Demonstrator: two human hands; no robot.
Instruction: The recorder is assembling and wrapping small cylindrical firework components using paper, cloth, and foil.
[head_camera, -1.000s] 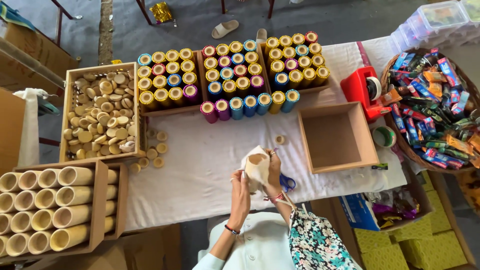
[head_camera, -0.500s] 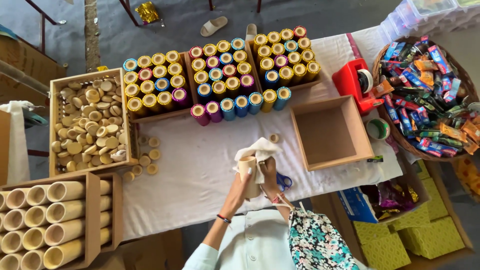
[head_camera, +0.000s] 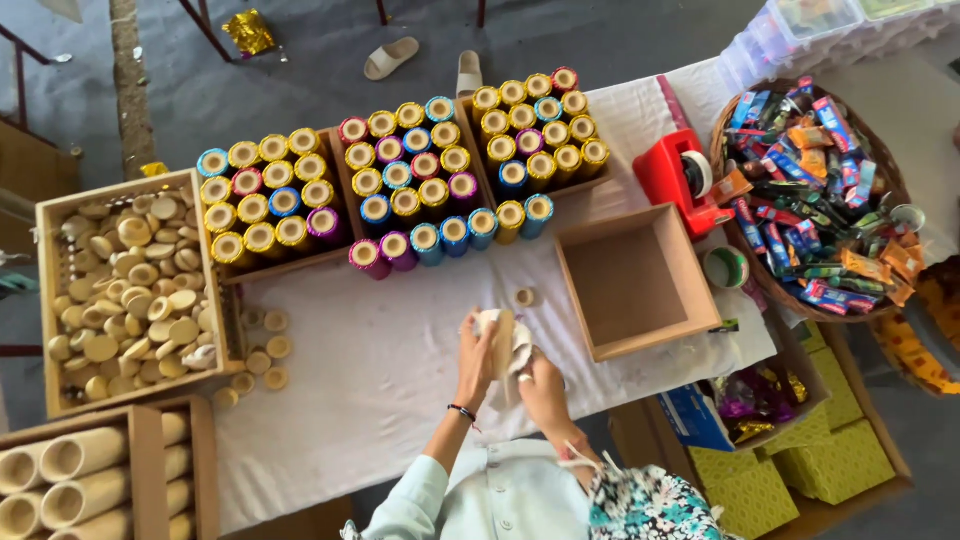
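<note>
- The left hand (head_camera: 474, 362) and the right hand (head_camera: 538, 385) meet over the white-clothed table (head_camera: 380, 370), just in front of the empty wooden box (head_camera: 632, 280) and to its left side.
- Between them stands a short cardboard tube (head_camera: 502, 342), pale tan, wrapped partly in a white sheet (head_camera: 520, 352) of paper or cloth.
- The tube's long axis runs roughly upright in the picture, pointing away from the person toward the trays, with its far end clear of both hands.
- The left hand's fingers are closed around the tube's left flank; the right hand's fingers are clamped on the white sheet and the tube's lower right side, so both hands share the hold.
- Neither hand is nearer: the tube sits right between them, touching both.
- A small round disc (head_camera: 524, 297) lies on the table just beyond the tube, between it and the box's near left corner.
- Left of the box, three trays of coloured tubes (head_camera: 400, 190) stand upright in rows.
- Far left of the box sits a crate of wooden discs (head_camera: 120, 290), with loose discs spilled beside it.
- Right of the box: a red tape dispenser (head_camera: 685, 180) and a basket of wrapped sweets (head_camera: 815, 200).
</note>
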